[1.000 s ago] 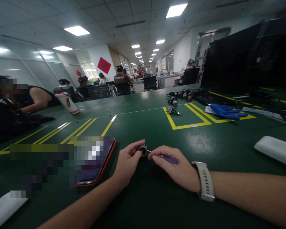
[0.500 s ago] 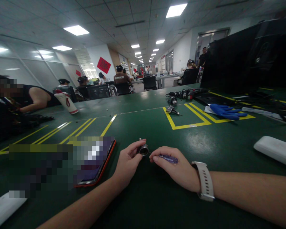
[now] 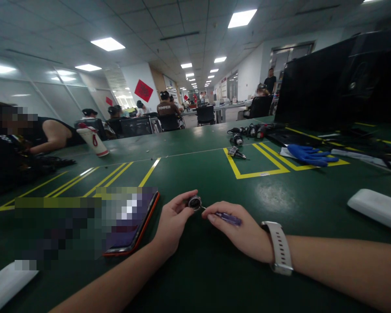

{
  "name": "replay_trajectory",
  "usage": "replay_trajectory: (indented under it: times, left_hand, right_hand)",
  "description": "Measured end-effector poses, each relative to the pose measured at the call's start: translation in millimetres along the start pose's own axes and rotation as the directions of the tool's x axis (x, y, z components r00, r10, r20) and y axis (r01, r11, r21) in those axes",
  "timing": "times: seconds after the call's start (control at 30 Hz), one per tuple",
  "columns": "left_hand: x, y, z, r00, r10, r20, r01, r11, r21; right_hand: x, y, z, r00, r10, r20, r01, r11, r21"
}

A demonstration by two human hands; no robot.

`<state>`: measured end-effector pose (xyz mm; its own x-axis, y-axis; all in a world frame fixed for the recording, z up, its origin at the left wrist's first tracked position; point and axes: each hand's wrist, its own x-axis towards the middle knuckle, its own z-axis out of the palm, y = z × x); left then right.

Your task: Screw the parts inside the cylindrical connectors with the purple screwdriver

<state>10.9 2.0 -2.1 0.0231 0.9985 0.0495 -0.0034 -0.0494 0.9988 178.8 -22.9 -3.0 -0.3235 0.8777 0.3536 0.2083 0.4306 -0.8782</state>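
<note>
Between thumb and fingers, my left hand [image 3: 174,217] pinches a small round metal part [image 3: 194,202], dark inside with a silvery rim that faces me. My right hand [image 3: 233,226], with a pale watch strap on the wrist, is closed around a screwdriver [image 3: 228,218] with a translucent purple handle. Its thin shaft reaches left to the side of the metal part; whether the tip touches cannot be made out. Left of my left hand lies a phone [image 3: 130,230] with an orange-red edge, its screen partly blurred out.
Yellow tape marks the green table [image 3: 195,174]. At the back right lie a metal part with a thin shaft [image 3: 236,152], several dark metal parts [image 3: 252,129] and a blue glove [image 3: 313,155]. A white object [image 3: 378,206] is at the right. A cup [image 3: 94,141] stands near a person at left.
The metal part has turned slightly in my left hand, so its round opening faces me more. The screwdriver and my right hand have shifted a little left.
</note>
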Motion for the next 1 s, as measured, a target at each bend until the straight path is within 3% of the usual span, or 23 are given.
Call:
replay_trajectory:
  times: [0.27, 0.83, 1.0]
  left_hand:
    - [0.3, 0.1, -0.3, 1.000, 0.014, -0.012, -0.015, 0.997, -0.081]
    - [-4.0, 1.2, 2.9, 0.996, 0.086, 0.003, -0.086, 0.996, 0.011]
    - [-4.3, -0.8, 3.4, 0.992, 0.122, -0.032, -0.120, 0.992, 0.047]
  right_hand:
    - [-0.3, 0.3, -1.6, 1.000, -0.005, 0.014, 0.004, 0.998, 0.061]
    - [-0.4, -4.5, -2.1, 0.999, 0.028, 0.027, -0.029, 0.999, 0.040]
    - [-1.7, -2.1, -0.2, 0.995, -0.093, 0.036, 0.095, 0.993, -0.075]
